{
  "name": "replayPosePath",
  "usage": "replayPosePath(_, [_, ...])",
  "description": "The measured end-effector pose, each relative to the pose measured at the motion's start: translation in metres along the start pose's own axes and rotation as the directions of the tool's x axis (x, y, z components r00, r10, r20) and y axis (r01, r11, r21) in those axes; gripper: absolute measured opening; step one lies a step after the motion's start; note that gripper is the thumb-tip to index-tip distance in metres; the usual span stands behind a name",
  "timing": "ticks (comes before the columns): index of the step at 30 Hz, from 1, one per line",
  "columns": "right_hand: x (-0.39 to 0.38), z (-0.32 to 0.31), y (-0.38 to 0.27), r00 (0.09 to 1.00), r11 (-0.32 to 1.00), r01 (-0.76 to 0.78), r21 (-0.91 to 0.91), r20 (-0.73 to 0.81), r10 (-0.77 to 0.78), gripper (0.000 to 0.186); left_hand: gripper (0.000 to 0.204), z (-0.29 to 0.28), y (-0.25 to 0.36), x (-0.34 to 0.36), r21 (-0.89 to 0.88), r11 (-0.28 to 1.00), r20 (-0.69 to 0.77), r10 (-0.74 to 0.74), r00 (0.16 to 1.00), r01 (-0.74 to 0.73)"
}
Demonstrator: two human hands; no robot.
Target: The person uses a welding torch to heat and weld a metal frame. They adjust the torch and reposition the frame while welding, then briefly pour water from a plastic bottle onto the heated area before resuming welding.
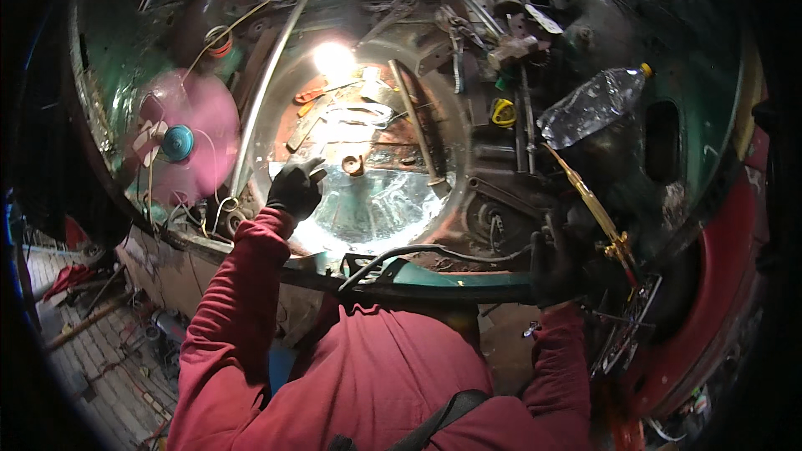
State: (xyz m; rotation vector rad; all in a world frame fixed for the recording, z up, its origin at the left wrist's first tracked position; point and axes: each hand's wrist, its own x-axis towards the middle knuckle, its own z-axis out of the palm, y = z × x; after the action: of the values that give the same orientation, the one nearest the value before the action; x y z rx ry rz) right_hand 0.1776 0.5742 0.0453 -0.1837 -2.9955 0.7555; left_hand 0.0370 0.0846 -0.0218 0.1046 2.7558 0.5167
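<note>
My left hand (294, 190), in a black glove, is at the near left rim of the round metal well (261, 129) in the car's trunk. Its fingers are curled together, with a small greyish bit at their tips that I cannot make out. My right hand (555, 263), also dark-gloved, rests at the trunk's near edge with fingers pointing forward, apparently apart. Shadow hides part of it. A black cable (434, 248) runs along the edge up to that hand. Just right of it lies a brass gas torch (597, 205). Inside the well are a hammer (413, 121) and a round rusty piece (352, 165).
A bright lamp (334, 58) shines at the well's far side. A pink-bladed fan (178, 143) stands left, beside a long metal rod (271, 75). To the right lie a clear plastic bottle (595, 107), a yellow tape-like item (503, 113) and several metal tools.
</note>
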Motion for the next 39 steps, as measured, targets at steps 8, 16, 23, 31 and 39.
replayPosePath(8, [-0.003, 0.004, 0.010, 0.997, 1.000, -0.003, 0.001, -0.083, 0.003, 0.038, 0.049, 0.122, 0.063, 0.089, 0.010, 0.990, -0.023, -0.138, 0.990, 0.138])
replayPosePath(16, [0.006, 0.004, 0.008, 1.000, 0.999, -0.029, 0.013, -0.008, 0.029, 0.032, 0.056, 0.238, 0.105, 0.141, -0.225, 0.951, -0.107, -0.240, 0.965, 0.211])
replayPosePath(23, [0.007, 0.007, -0.001, 1.000, 0.999, -0.024, 0.037, -0.019, 0.025, 0.027, 0.054, 0.247, 0.130, 0.159, -0.511, 0.849, -0.160, -0.244, 0.956, 0.131])
replayPosePath(31, [0.006, 0.002, 0.000, 0.984, 0.992, -0.119, -0.029, 0.128, 0.122, 0.030, 0.061, 0.242, 0.079, 0.153, -0.456, 0.888, -0.121, -0.005, 0.993, -0.051])
replayPosePath(39, [-0.001, 0.007, 0.002, 0.974, 0.980, -0.200, 0.005, 0.109, 0.199, 0.029, 0.036, 0.167, 0.065, 0.163, -0.418, 0.869, 0.058, -0.264, 0.963, 0.264])
